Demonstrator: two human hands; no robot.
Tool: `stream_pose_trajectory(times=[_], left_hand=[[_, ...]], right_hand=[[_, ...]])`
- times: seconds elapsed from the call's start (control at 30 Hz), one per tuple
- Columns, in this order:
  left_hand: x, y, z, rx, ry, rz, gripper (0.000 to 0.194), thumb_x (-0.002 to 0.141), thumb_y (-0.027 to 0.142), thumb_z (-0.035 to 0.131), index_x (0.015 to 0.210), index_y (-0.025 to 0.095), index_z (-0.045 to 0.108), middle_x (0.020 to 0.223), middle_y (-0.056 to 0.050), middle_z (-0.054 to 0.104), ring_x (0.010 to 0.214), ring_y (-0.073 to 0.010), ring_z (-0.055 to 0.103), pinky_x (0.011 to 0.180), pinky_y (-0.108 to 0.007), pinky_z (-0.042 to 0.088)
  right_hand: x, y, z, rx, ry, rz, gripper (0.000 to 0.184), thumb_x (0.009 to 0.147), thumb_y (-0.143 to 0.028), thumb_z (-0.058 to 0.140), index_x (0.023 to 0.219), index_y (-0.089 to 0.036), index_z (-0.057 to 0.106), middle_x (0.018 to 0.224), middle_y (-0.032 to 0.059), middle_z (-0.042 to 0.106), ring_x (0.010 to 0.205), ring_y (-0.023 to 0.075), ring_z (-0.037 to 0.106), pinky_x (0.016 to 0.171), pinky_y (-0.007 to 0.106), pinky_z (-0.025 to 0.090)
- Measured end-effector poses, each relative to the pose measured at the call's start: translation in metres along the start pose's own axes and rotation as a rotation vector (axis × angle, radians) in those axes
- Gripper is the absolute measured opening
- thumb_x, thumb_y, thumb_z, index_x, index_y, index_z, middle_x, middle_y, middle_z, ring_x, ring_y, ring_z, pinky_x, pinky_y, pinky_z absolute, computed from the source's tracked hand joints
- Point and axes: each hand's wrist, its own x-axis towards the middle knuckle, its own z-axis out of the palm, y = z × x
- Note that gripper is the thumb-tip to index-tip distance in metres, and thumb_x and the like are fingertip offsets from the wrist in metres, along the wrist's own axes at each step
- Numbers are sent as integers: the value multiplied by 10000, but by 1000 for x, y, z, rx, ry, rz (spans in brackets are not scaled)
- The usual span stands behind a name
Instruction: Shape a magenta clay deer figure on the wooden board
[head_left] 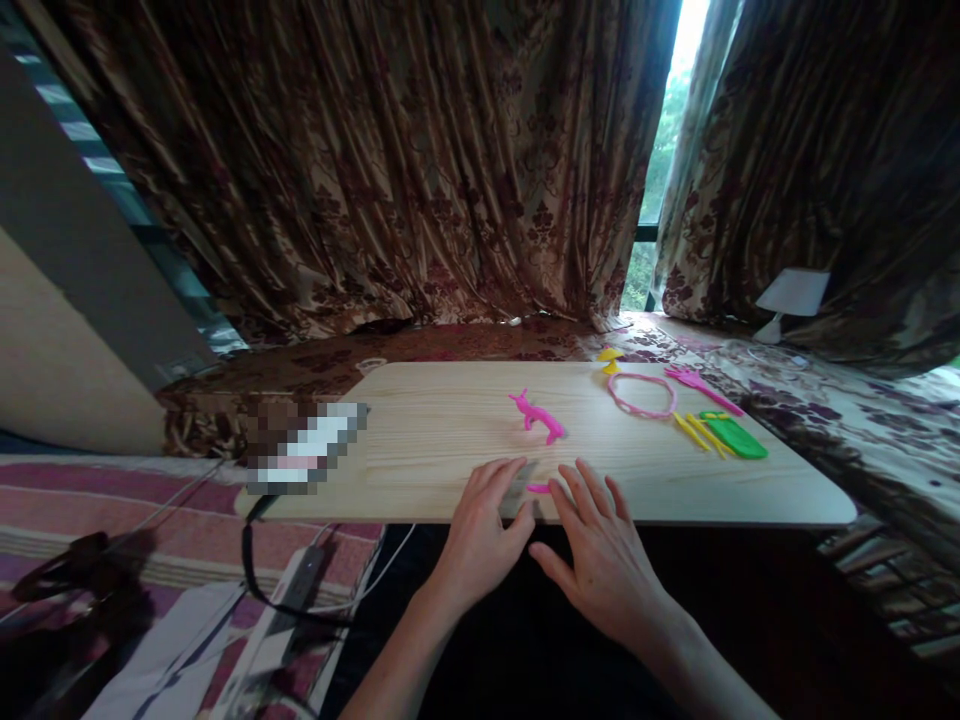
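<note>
Both hands rest at the near edge of a light wooden table [435, 420]. My left hand [484, 525] has its fingers stretched forward over the tabletop, holding nothing. My right hand [600, 550] lies with fingers spread, the index finger beside or touching a small pink strip [538, 489] that looks like modelling clay. Part of that strip may be hidden by the finger. Just beyond the hands stands a pink animal figure [538, 417] with legs and pointed ears or horns, apart from both hands.
At the table's right lie a pink twisted ring [641, 396], a yellow mushroom-like piece [610, 358], a pink hand-shaped stick [703, 388], yellow strips [691, 431] and a green flat piece [739, 437]. A blurred-out object [315, 448] sits left, near a black cable [247, 550]. A lamp [793, 295] stands behind.
</note>
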Motion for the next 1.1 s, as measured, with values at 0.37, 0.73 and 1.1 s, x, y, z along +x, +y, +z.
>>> stream_pose_trajectory(times=[0.37,0.73,1.1], left_hand=[[-1,-2,1,-3,4,-4,430,808,171,540,1232,227,500,1223,-61,560,1159,-206,486,1015,-395,380],[-3,-2,-1,14,-1,8,449,799,161,547,1240,218,488,1227,-61,560,1158,-201,486,1012,-387,385],[-2,-4,2,61,11,19,369,799,144,534,1162,209,562,1162,-64,581,1109,-210,507,988,-386,408]], right_hand=[[-1,-1,-1,-70,-66,21,616,871,-547,385,1351,-163,422,1450,123,360,1375,312,192,1089,521,153],[1,-2,0,-106,-68,35,624,859,-548,400,1350,-163,421,1451,129,355,1374,320,184,1082,523,142],[0,0,0,-112,-69,42,618,854,-538,414,1358,-179,410,1437,126,377,1368,322,199,1074,529,158]])
